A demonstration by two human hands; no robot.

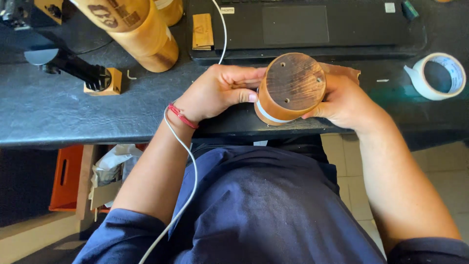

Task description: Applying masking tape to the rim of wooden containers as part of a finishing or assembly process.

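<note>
I hold a round wooden cup (292, 85) on its side between both hands, its dark, scorched base with small holes facing me. A white band of tape runs around its body near the base. My left hand (220, 92), with a red cord at the wrist, grips its left side, thumb pressed on the tape band. On the cup's right side, my right hand (344, 101) wraps around it. The cup hovers over the near edge of the black desk (73, 112).
A roll of white tape (437, 76) lies at the right on the desk. A laptop (303, 24) sits behind the cup. Tall wooden cylinders (139, 29), a small wooden tag (202, 32) and a black tool on a wooden block (100, 80) stand at left. A white cable (188, 156) crosses my lap.
</note>
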